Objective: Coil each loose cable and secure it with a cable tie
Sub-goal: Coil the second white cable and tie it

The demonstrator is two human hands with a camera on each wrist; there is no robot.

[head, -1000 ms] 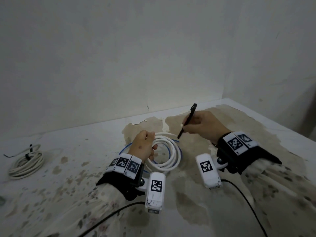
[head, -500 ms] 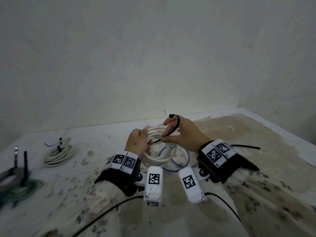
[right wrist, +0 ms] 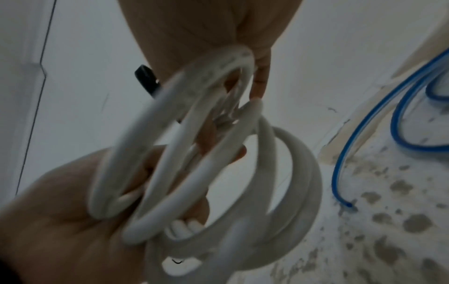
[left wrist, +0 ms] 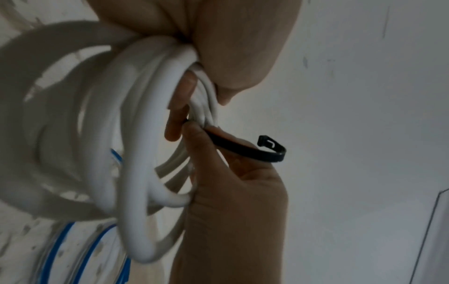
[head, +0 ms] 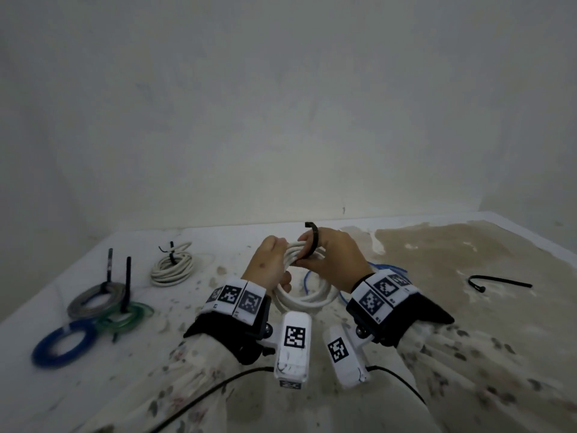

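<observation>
Since earlier, black tie [head: 313, 245] now curves over white coil [head: 307, 300].

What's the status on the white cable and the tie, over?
Left hand grips white coil. Right hand pinches black tie against the bundle, tie not yet looped shut. Loose blue cable underneath, nothing blocking.

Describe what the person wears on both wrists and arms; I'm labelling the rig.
Each wrist carries a black cuff topped with white blocks bearing black square markers, left and right. A white camera pod with another marker hangs below each, trailing a black cable. The sleeves are pale and floral.
</observation>
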